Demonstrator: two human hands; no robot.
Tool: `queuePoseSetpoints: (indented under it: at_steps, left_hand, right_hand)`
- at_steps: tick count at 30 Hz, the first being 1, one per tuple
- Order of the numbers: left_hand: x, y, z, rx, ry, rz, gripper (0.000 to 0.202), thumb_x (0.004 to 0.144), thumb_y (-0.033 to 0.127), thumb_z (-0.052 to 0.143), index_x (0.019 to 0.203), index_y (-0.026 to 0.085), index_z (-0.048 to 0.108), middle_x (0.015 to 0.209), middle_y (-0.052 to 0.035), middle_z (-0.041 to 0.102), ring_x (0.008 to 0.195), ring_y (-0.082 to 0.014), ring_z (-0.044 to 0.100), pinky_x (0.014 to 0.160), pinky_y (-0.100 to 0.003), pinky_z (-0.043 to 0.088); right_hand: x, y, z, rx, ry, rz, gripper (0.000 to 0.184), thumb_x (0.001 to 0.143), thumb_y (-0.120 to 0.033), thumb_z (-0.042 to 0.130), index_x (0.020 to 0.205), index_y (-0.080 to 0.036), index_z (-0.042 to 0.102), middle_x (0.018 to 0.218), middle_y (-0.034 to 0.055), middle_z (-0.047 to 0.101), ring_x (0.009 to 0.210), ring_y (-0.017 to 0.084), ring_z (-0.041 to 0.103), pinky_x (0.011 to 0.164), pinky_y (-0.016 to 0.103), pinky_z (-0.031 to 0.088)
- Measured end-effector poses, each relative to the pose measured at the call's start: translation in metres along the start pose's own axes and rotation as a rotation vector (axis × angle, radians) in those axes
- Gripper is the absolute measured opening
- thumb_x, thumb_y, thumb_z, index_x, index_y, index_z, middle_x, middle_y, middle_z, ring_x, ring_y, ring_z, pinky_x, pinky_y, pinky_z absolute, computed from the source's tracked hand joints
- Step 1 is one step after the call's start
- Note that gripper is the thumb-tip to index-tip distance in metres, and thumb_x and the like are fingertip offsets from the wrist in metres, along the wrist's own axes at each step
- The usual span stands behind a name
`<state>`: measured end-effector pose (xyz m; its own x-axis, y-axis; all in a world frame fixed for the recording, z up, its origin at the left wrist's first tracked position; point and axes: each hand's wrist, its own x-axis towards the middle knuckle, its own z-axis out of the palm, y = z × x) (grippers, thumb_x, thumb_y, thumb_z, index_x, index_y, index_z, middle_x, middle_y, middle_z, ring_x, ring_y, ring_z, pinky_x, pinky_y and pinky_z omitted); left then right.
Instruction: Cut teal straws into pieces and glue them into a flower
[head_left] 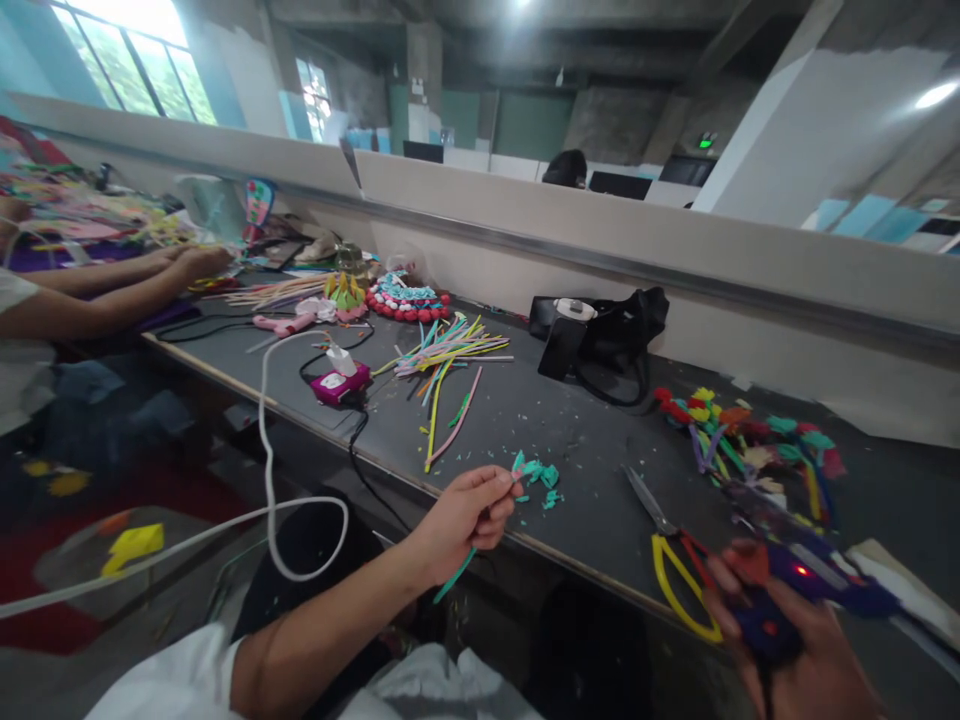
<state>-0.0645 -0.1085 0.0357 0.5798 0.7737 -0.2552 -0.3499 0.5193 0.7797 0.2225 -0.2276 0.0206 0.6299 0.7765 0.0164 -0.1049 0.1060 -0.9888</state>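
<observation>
Your bare left forearm [345,605] reaches forward, slanting inward; your left hand [474,508] is closed in a pinch. Your right hand [814,650], blurred, sits well apart, curled in a grasp.

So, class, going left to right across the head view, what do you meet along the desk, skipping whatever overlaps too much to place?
Pink glue gun, purple power socket, bundle of coloured stems, green scraps, scissors, right hand.

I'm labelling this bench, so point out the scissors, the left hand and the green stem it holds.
Scissors [664,524]: head view, near the pivot.
Left hand [469,512]: head view, middle of the hand.
Green stem [455,576]: head view, length below the hand.
</observation>
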Motion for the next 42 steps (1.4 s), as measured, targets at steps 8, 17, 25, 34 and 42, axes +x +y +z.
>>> queuePoseSetpoints:
  at_steps: [8,17,25,34,42]
  left_hand:
    - [-0.003,0.003,0.004,0.052,0.021,0.009,0.024,0.085,0.038,0.061,0.083,0.015,0.055,0.056,0.0083,0.032,0.043,-0.0026,0.019,0.040,-0.019,0.008]
    - [-0.006,0.001,0.004,0.076,0.005,0.038,0.025,0.085,0.040,0.061,0.084,0.015,0.055,0.056,0.0082,0.033,0.043,-0.0027,0.019,0.041,-0.020,0.008]
    - [-0.007,0.001,0.005,0.096,0.008,0.041,0.028,0.083,0.042,0.061,0.084,0.016,0.055,0.056,0.0085,0.033,0.044,-0.0031,0.019,0.041,-0.020,0.009]
    - [-0.007,0.000,0.005,0.104,-0.005,0.042,0.029,0.083,0.043,0.061,0.085,0.015,0.055,0.056,0.0085,0.033,0.043,-0.0029,0.019,0.041,-0.020,0.009]
    - [-0.006,-0.001,0.005,0.103,-0.006,0.034,0.028,0.084,0.043,0.061,0.085,0.015,0.055,0.057,0.0084,0.033,0.043,-0.0028,0.019,0.041,-0.019,0.009]
  right_hand:
    - [-0.041,0.024,0.045,-0.283,-0.229,-0.015,0.046,0.077,-0.060,0.062,0.093,-0.018,0.070,0.076,0.0062,0.071,0.063,0.018,0.065,0.055,0.025,0.053]
    - [-0.045,0.021,0.069,-0.663,-0.432,-0.423,0.040,0.085,-0.059,0.052,0.087,-0.024,0.071,0.078,0.0021,0.074,0.071,0.019,0.071,0.065,0.026,0.060]
    - [-0.047,0.032,0.072,-0.659,-0.358,-0.322,0.046,0.078,-0.063,0.058,0.088,-0.020,0.070,0.082,0.0058,0.075,0.075,0.022,0.071,0.069,0.031,0.060]
    - [-0.048,0.040,0.072,-0.674,-0.296,-0.237,0.057,0.071,-0.067,0.062,0.097,-0.017,0.071,0.098,0.0105,0.074,0.093,0.028,0.069,0.080,0.039,0.057]
    - [-0.049,0.043,0.070,-0.710,-0.261,-0.241,0.061,0.071,-0.068,0.062,0.099,-0.015,0.070,0.104,0.0128,0.072,0.097,0.030,0.067,0.085,0.043,0.055]
